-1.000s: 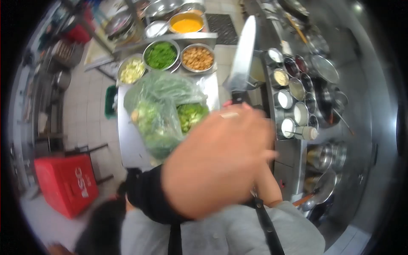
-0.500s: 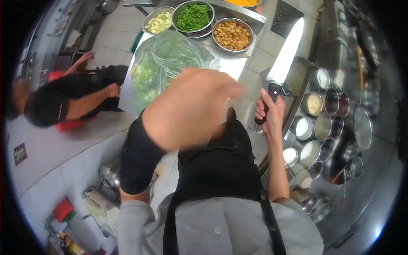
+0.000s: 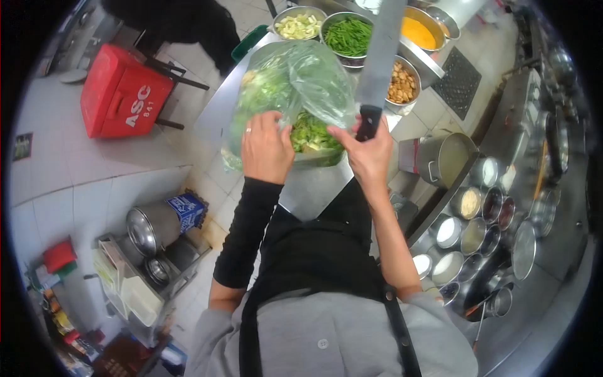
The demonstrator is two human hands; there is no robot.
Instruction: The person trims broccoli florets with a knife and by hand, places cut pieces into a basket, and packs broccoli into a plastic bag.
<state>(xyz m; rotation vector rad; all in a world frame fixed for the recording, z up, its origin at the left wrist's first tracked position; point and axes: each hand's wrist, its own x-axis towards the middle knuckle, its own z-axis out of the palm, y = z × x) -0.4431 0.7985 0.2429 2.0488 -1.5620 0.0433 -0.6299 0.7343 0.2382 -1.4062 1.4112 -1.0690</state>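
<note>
A clear plastic bag full of green leafy vegetables lies on the metal table, its opening toward me. My left hand, with a ring and a black sleeve on the forearm, is closed on the left edge of the bag's opening. At the right edge of the opening, my right hand grips the black handle of a large knife, blade pointing up and away. Its thumb and forefinger reach to the bag beside the leaves.
Beyond the bag stand bowls of pale chopped vegetable, green beans and brown pieces. A red box and a dark-clothed person are at the upper left. A pot and many containers line the right.
My left hand has come down from a blurred raised position onto the bag. The knife in my right hand has come over beside the bag. The co-worker has shifted in view.
</note>
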